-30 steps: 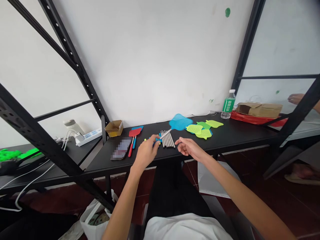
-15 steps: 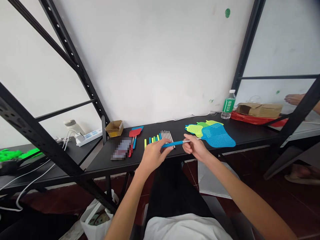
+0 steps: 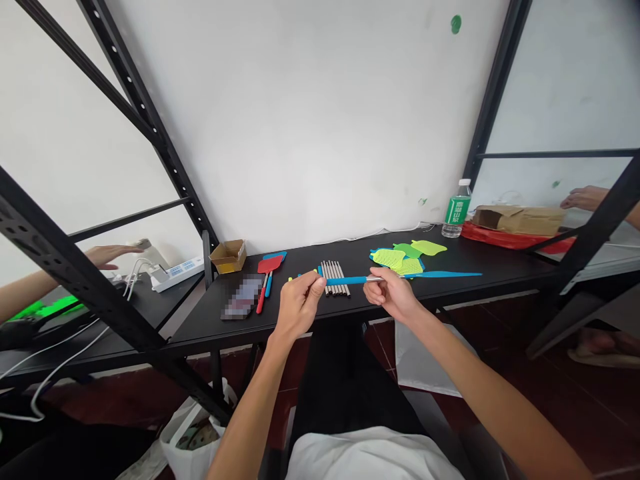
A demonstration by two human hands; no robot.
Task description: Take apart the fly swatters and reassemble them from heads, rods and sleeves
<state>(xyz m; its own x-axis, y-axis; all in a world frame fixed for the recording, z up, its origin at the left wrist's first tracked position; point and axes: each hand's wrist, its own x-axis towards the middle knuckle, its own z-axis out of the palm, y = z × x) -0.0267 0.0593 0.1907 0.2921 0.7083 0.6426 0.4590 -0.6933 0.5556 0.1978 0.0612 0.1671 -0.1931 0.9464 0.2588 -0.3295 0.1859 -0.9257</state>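
Observation:
A blue fly swatter is held level above the front of the black table by both hands. My left hand is closed round the end of its blue grip. My right hand closes on the metal rod beside that grip. The blue mesh head points right, seen edge-on. Between and behind my hands lies a row of metal rods. Coloured handle grips beside them are mostly hidden by my left hand. Loose yellow and green swatter heads lie behind my right hand, with blue showing beneath.
A red swatter lies over a blue one at left, near a phone and a small cardboard box. A water bottle stands back right. Shelf posts flank the table. Other people's hands show at far left and far right.
The swatter has swung from pointing up and right to level, and its head has turned edge-on. My right hand, empty at first, has taken hold of the rod. Another person's hand has appeared at left.

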